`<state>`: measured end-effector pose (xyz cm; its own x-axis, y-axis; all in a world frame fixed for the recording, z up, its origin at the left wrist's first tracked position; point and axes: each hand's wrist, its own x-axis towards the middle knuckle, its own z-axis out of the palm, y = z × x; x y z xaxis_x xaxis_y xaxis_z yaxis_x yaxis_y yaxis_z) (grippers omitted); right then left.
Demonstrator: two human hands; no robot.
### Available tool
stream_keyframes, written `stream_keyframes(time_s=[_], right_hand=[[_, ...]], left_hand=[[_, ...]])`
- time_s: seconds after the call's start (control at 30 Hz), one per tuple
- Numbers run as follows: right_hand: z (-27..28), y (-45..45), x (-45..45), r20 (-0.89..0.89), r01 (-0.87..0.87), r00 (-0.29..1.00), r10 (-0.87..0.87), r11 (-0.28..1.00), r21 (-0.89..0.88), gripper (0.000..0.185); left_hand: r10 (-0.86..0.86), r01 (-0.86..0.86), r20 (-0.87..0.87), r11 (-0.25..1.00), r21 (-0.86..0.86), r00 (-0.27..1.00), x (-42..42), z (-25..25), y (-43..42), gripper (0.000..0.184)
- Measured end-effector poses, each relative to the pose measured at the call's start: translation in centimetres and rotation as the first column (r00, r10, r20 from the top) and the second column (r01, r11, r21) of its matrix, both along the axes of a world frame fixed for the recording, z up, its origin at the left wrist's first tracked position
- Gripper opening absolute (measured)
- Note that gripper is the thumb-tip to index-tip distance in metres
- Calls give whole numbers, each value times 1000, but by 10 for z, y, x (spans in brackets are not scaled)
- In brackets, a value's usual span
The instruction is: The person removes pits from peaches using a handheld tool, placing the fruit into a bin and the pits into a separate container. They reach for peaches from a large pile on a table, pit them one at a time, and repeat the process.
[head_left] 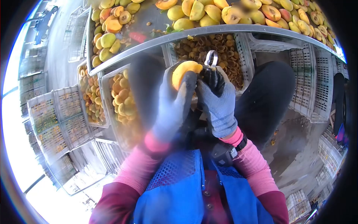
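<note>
My left hand (170, 98), in a grey-blue glove with dark fingertips, is closed around a yellow peach half (183, 73). Beside it, my right hand (219, 102), gloved the same way, grips a small tool with a bent metal loop (211, 58) sticking up past the fingers. Its handle is hidden in the dark, wet-looking glove. The right thumb is close to the peach's edge; whether they touch I cannot tell. Both hands are above my lap, just short of the metal table edge (194, 33).
Cut and whole peaches (197, 11) lie on the table ahead. Below its edge stands a crate of brown pits and scraps (231, 56). Peach halves fill a crate (122, 99) at my left. Stacked plastic crates (56, 115) stand farther left, with more crates (311, 82) at right.
</note>
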<state>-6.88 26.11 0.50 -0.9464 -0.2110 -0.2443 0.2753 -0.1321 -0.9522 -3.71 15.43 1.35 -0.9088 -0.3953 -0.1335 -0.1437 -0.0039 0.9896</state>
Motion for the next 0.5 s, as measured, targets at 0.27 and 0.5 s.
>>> stream_keyframes(time_s=[0.27,0.5], right_hand=[[5,1,7,-316,31,949,-13,998,53,20],[15,11,13,-199,-46,978,54,998,46,16]], left_hand=[[121,-117,0,961,251,993,4,9,12,31],[175,-200,105,930,310,979,-3,11,0,42]])
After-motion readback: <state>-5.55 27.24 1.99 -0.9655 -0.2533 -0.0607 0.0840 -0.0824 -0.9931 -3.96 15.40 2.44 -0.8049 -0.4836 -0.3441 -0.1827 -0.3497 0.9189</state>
